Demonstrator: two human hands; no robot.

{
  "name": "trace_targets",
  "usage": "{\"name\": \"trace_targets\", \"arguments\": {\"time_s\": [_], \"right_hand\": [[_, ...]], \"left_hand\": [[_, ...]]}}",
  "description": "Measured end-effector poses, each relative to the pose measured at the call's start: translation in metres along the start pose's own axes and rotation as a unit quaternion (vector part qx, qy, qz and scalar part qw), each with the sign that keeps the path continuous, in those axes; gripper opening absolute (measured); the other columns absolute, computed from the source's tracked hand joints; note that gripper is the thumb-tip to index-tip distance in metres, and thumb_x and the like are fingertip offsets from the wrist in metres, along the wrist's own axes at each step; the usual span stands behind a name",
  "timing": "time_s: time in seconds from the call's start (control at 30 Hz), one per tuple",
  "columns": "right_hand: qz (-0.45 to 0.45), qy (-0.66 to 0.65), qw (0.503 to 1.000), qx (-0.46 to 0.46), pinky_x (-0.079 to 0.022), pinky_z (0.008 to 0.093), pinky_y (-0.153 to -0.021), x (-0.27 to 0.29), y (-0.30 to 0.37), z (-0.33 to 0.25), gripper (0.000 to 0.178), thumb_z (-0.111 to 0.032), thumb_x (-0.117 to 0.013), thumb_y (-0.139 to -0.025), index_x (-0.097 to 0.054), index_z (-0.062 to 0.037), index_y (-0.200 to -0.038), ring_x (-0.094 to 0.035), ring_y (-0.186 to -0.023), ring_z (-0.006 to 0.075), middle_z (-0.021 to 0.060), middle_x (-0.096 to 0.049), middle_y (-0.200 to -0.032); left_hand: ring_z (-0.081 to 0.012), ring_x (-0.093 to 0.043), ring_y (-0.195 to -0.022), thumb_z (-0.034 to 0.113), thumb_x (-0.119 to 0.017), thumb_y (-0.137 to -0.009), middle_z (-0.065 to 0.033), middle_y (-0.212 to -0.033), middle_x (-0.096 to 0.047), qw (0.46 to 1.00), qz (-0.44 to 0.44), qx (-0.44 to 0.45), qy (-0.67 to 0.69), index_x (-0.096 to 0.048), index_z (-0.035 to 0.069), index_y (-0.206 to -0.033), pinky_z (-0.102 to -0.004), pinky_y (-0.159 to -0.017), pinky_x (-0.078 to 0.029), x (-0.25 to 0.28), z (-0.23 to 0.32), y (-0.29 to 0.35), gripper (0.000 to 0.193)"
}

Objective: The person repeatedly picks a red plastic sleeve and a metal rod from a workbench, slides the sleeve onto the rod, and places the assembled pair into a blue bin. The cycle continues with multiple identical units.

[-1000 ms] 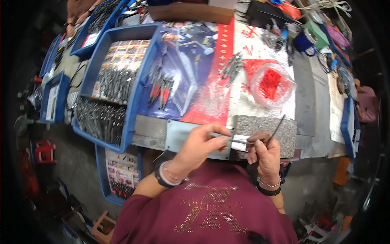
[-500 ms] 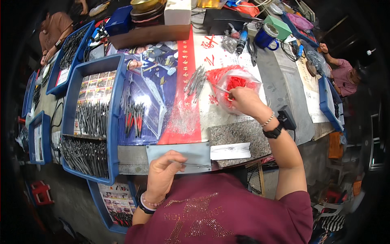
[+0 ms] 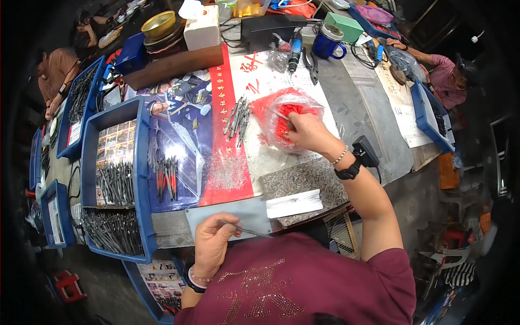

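My left hand (image 3: 214,244) is closed near the table's front edge, pinching slim metal tweezers (image 3: 252,233) that point right. My right hand (image 3: 310,132) reaches into a clear plastic bag (image 3: 314,103) of small red pieces (image 3: 283,125). Its fingers are closed on a slim metal rod (image 3: 279,115) that sticks out to their left; the fingertips are partly hidden. Left of the bag lies a loose pile of metal tweezers (image 3: 237,120). Farther left is a small group of red-and-dark tweezers (image 3: 167,176).
A blue tray (image 3: 142,162) of many dark tweezers stands at the left. A granite slab (image 3: 298,179) with folded white paper (image 3: 294,203) lies at the front. Behind the bag are a blue power tool (image 3: 295,51), pliers (image 3: 310,65) and a blue mug (image 3: 328,43). Other people sit at both sides.
The whole view has shifted and turned a little. The tweezers in my left hand now slant more steeply down to the right. My right hand stays at the bag, its fingers among the red pieces.
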State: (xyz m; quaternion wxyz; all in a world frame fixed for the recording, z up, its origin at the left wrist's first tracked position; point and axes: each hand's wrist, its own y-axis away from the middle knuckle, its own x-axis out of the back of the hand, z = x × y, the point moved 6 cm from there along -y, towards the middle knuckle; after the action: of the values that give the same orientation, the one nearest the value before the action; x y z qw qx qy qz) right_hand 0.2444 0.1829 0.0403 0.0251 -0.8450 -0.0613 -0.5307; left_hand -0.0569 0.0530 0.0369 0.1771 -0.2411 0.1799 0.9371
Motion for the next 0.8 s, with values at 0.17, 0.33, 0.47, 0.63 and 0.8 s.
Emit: {"name": "trace_targets", "arguments": {"time_s": [0.17, 0.33, 0.47, 0.63, 0.8], "right_hand": [[0.09, -0.203, 0.975, -0.009, -0.047, 0.031, -0.058, 0.038, 0.038, -0.033, 0.014, -0.006, -0.068, -0.08, -0.059, 0.0016, -0.088, -0.063, -0.064, 0.0185, 0.0091, -0.065, -0.073], [-0.096, -0.574, 0.805, -0.116, -0.04, 0.0181, -0.047, 0.018, 0.111, -0.086, 0.019, -0.005, -0.069, -0.085, -0.06, 0.0007, -0.1, -0.053, -0.058, 0.0031, 0.003, -0.063, -0.082], [-0.15, -0.656, 0.725, -0.145, -0.042, 0.0194, -0.047, -0.007, 0.136, -0.112, 0.036, -0.004, -0.069, -0.085, -0.05, 0.0009, -0.115, -0.053, -0.057, 0.0054, 0.0076, -0.065, -0.082], [-0.191, -0.724, 0.64, -0.173, -0.039, 0.0198, -0.044, -0.027, 0.143, -0.121, 0.042, -0.004, -0.069, -0.085, -0.047, -0.0015, -0.12, -0.048, -0.05, 0.006, 0.0102, -0.066, -0.079], [-0.208, -0.744, 0.612, -0.168, -0.038, 0.0203, -0.043, -0.039, 0.145, -0.126, 0.036, -0.007, -0.065, -0.089, -0.048, -0.0023, -0.12, -0.047, -0.049, 0.0061, 0.0115, -0.067, -0.079]], "left_hand": [[-0.0149, -0.062, -0.081, 0.001, -0.062, -0.091, -0.0095, -0.093, -0.066, 1.0, 0.016, 0.018, -0.001, -0.061, -0.004, -0.107, -0.0273, -0.075, -0.05, -0.009, 0.003, 0.0, 0.017], [-0.0121, -0.06, -0.08, -0.001, -0.056, -0.092, -0.0088, -0.094, -0.064, 0.996, 0.027, 0.043, -0.073, -0.062, -0.004, -0.108, -0.0245, -0.071, -0.049, -0.025, 0.004, -0.007, 0.017], [-0.0074, -0.061, -0.081, 0.007, -0.058, -0.096, -0.0037, -0.097, -0.065, 0.992, -0.05, 0.056, -0.104, -0.062, -0.002, -0.113, -0.0208, -0.073, -0.048, -0.045, 0.003, -0.014, 0.02], [-0.0085, -0.064, -0.087, 0.011, -0.056, -0.098, -0.0043, -0.095, -0.065, 0.985, -0.12, 0.071, -0.097, -0.06, -0.002, -0.115, -0.0211, -0.073, -0.049, -0.062, 0.003, -0.014, 0.021], [-0.0078, -0.062, -0.085, 0.011, -0.055, -0.099, -0.0035, -0.091, -0.065, 0.987, -0.119, 0.063, -0.085, -0.06, -0.001, -0.109, -0.02, -0.071, -0.046, -0.062, 0.003, -0.009, 0.017]]}}
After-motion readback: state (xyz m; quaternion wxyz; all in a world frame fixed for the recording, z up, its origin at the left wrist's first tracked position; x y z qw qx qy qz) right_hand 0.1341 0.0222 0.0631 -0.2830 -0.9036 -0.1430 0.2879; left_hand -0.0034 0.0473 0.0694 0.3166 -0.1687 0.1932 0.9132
